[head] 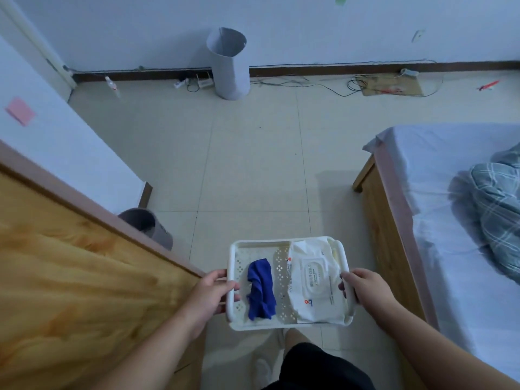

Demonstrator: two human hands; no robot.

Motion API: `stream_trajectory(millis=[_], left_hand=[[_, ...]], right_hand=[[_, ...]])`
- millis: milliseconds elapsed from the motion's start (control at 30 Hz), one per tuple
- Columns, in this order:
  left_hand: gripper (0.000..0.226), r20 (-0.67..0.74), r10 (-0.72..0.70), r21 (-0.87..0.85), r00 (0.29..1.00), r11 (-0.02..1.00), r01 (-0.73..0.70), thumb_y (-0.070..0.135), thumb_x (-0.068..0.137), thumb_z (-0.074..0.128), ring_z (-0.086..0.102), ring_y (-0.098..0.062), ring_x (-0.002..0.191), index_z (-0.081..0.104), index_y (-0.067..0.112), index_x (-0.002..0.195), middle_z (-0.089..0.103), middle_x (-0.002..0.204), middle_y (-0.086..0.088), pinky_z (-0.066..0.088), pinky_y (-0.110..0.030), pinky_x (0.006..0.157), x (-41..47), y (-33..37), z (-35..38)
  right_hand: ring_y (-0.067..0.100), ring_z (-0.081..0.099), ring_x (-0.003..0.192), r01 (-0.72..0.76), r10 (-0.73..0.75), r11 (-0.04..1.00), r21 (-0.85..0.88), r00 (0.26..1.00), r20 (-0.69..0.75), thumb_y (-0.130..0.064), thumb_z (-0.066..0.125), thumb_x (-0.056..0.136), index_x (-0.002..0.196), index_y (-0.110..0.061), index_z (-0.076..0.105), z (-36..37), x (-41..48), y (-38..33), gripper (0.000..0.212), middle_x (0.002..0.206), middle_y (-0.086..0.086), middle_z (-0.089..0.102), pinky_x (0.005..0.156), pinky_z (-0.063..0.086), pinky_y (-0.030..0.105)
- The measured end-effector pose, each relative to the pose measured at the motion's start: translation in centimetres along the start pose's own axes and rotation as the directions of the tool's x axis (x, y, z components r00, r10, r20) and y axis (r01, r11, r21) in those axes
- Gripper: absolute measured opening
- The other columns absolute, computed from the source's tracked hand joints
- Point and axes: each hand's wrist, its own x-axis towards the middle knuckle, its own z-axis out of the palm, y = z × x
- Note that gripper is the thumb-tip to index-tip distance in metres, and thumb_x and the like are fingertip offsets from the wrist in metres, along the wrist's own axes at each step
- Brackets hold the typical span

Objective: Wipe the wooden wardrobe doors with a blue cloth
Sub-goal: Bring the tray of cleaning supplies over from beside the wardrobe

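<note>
— What is held?
— A white tray [261, 242] is gripped at both sides: the left hand [209, 294] is curled round its left rim, the right hand [363, 288] round its right.
— And the blue cloth [261, 289]?
— It is crumpled in the tray's left half, beside a wipes pack [315, 280]. The wooden wardrobe [70, 277] is seen left, a bed [450, 220] right.

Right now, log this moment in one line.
left hand: grips white tray, left rim | right hand: grips right rim | blue cloth: in tray | wardrobe door: at left

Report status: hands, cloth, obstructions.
Left hand, right hand: gripping ends of the white tray. Blue cloth in tray, untouched, beside wet-wipes pack. Wooden wardrobe door at left, nothing blocking.
</note>
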Motion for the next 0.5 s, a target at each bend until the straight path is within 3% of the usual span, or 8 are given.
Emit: stream_trajectory(millis=[333, 500], left_hand=[[0.021, -0.031, -0.015, 0.007, 0.999, 1.000, 0.016, 0.012, 0.097, 0.065, 0.079, -0.024, 0.085, 0.068, 0.026, 0.113, 0.081, 0.099, -0.007, 0.062, -0.033, 0.065, 10.2, 12.9, 3.5], [0.014, -0.025, -0.008, 0.000, 1.000, 1.000, 0.008, 0.021, 0.102, 0.061, 0.079, -0.025, 0.087, 0.068, 0.024, 0.113, 0.081, 0.096, -0.004, 0.063, -0.035, 0.068, 15.6, 18.9, 3.6]], right_hand=[[0.030, 0.073, 0.083, -0.004, 0.003, 1.000, 0.028, 0.999, 0.040, -0.025, 0.060, 0.095, 0.082, -0.011, 0.076, -4.8, 11.9, -10.3, 0.025, 0.080, 0.005, 0.078, 0.085, 0.059, 0.047], [0.032, 0.073, 0.085, 0.012, -0.013, 1.000, 0.027, 1.000, 0.024, -0.024, 0.059, 0.094, 0.081, -0.010, 0.075, -5.8, 16.9, -16.0, 0.026, 0.081, 0.007, 0.077, 0.082, 0.059, 0.045]])
